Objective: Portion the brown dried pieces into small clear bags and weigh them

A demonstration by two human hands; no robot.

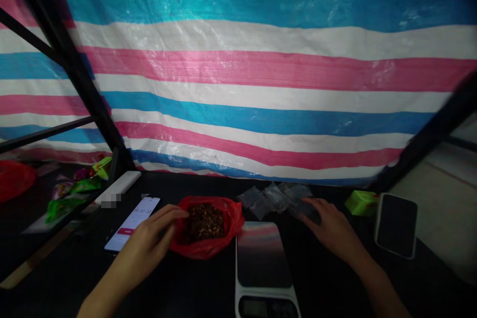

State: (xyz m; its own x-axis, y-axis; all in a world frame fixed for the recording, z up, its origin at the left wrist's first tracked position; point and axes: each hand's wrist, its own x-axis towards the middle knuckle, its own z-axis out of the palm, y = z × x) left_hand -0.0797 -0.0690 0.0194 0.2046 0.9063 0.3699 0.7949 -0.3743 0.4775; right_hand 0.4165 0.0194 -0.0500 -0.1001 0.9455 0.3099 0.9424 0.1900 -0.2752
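My left hand (152, 233) is at the left rim of a red plastic bag (234, 218), fingers stretched out and thumb apart, holding nothing I can see. Dark brown dried bits (206, 222) fill the bag's open mouth. My right hand (331, 226) reaches to several small clear plastic bags (276, 198) lying in a cluster. Its fingertips rest on the nearest one, with thumb and forefinger spread. Between my hands stands a kitchen scale (264, 256) with a bare metal plate; its display at the front is too dark to read.
A lit phone (132, 223) and a white slim box (121, 186) lie to the left, beyond them bright packets (80, 186) and a red bag (15, 179). A green box (361, 202) and a dark-faced white device (397, 226) are right. Black frame posts (70, 67) and striped sheeting (261, 69) bound the table.
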